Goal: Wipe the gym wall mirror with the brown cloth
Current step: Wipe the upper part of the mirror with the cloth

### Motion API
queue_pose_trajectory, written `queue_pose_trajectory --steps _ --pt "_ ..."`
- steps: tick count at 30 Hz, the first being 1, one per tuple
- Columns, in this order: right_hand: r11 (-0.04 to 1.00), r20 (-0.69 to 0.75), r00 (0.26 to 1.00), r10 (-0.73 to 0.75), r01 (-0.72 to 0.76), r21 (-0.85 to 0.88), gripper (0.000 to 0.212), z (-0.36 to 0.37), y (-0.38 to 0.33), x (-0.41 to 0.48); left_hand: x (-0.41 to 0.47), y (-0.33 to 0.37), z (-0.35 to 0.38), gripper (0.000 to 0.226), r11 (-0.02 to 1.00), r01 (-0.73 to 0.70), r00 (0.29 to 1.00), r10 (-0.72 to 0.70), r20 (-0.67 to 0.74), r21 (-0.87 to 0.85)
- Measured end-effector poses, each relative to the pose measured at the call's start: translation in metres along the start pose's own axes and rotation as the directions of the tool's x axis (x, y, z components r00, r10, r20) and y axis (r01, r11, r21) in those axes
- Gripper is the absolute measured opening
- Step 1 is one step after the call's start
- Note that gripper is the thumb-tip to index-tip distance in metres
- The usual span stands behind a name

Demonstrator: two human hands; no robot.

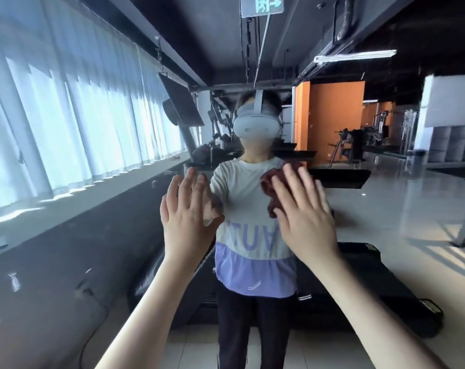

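Observation:
The wall mirror (pixel 359 203) fills the whole view and reflects the gym and my own figure with a headset. My right hand (pixel 303 209) lies flat with straight fingers and presses the brown cloth (pixel 270 186) against the glass at chest height; the cloth shows bunched past my fingers on their left. My left hand (pixel 186 209) is raised beside it, fingers straight and spread, flat on or just off the glass, holding nothing.
Reflected in the mirror are treadmills (pixel 340 286) behind me, a row of curtained windows (pixel 74 113) on the left, orange walls (pixel 335 121) and weight machines (pixel 359 142) at the back right, and glossy floor (pixel 412 222).

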State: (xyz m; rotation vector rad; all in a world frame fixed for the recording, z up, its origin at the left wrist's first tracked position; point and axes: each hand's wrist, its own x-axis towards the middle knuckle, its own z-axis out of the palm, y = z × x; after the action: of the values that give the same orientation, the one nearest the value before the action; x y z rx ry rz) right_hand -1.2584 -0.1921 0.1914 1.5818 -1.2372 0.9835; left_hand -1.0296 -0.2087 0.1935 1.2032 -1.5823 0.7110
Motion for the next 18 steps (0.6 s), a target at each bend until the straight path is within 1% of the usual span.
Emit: queue_pose_trajectory --steps 2,3,4,5,7,8,9,10,11,12,13,14,15,16,17,18 --pt "0.979 -0.048 0.979 0.199 -0.196 0.062 0.056 -0.001 0.000 -0.004 0.000 0.001 0.000 0.102 1.000 0.010 1.000 -0.010 0.003 0.000" --pt "0.961 -0.061 0.962 0.266 -0.260 0.093 0.056 0.001 -0.006 -0.008 0.000 0.002 0.000 0.100 1.000 0.016 1.000 -0.016 0.004 0.000" --pt "0.956 -0.060 0.958 0.279 -0.272 0.109 0.057 0.004 -0.015 -0.014 0.000 0.002 -0.001 0.099 1.000 0.022 1.000 -0.022 0.003 -0.002" --pt "0.969 -0.050 0.972 0.228 -0.222 0.112 0.057 0.009 -0.025 -0.021 0.000 0.003 -0.001 0.098 1.000 0.024 1.000 -0.024 0.001 -0.004" --pt "0.998 -0.013 1.000 -0.001 0.002 0.068 0.059 0.019 -0.038 -0.034 0.000 0.004 -0.001 0.097 1.000 0.019 1.000 -0.019 -0.005 -0.001" --pt "0.993 0.015 0.993 -0.114 0.113 0.039 0.062 0.021 -0.037 -0.038 -0.001 0.004 -0.001 0.097 1.000 0.016 1.000 -0.016 -0.009 0.002" --pt "0.984 0.027 0.984 -0.177 0.176 0.028 0.064 0.020 -0.031 -0.038 -0.001 0.004 -0.001 0.098 1.000 0.017 1.000 -0.017 -0.014 0.003" --pt "0.984 0.012 0.984 -0.176 0.176 0.042 0.060 0.019 -0.024 -0.034 -0.001 0.004 -0.001 0.099 1.000 0.021 1.000 -0.021 -0.019 0.004" --pt "0.991 -0.022 0.994 -0.103 0.104 0.082 0.055 0.015 -0.015 -0.030 -0.001 0.004 0.000 0.100 1.000 0.026 0.999 -0.026 -0.022 0.007" --pt "0.989 -0.053 0.998 0.038 -0.030 0.145 0.051 0.011 -0.007 -0.024 -0.001 0.004 0.001 0.100 1.000 0.026 0.999 -0.026 -0.024 0.011" --pt "0.962 -0.070 0.978 0.197 -0.180 0.206 0.049 0.007 0.000 -0.018 -0.002 0.005 0.001 0.099 1.000 0.021 0.999 -0.021 -0.031 0.011" --pt "0.924 -0.078 0.943 0.322 -0.296 0.240 0.050 0.004 0.001 -0.013 -0.001 0.005 0.002 0.096 1.000 0.008 0.999 -0.007 -0.043 0.003" --pt "0.907 -0.084 0.921 0.380 -0.353 0.232 0.050 0.003 -0.001 -0.010 0.000 0.006 0.002 0.092 1.000 -0.019 0.998 0.018 -0.053 -0.008" --pt "0.919 -0.087 0.927 0.365 -0.345 0.191 0.051 0.004 -0.006 -0.010 0.001 0.009 0.003 0.089 0.998 -0.059 0.997 0.058 -0.056 -0.016" --pt "0.948 -0.073 0.953 0.293 -0.280 0.147 0.052 0.006 -0.013 -0.012 0.003 0.011 0.005 0.087 0.994 -0.106 0.993 0.104 -0.050 -0.020" --pt "0.976 -0.048 0.981 0.189 -0.183 0.115 0.055 0.010 -0.018 -0.016 0.004 0.014 0.006 0.086 0.990 -0.143 0.989 0.142 -0.040 -0.023"
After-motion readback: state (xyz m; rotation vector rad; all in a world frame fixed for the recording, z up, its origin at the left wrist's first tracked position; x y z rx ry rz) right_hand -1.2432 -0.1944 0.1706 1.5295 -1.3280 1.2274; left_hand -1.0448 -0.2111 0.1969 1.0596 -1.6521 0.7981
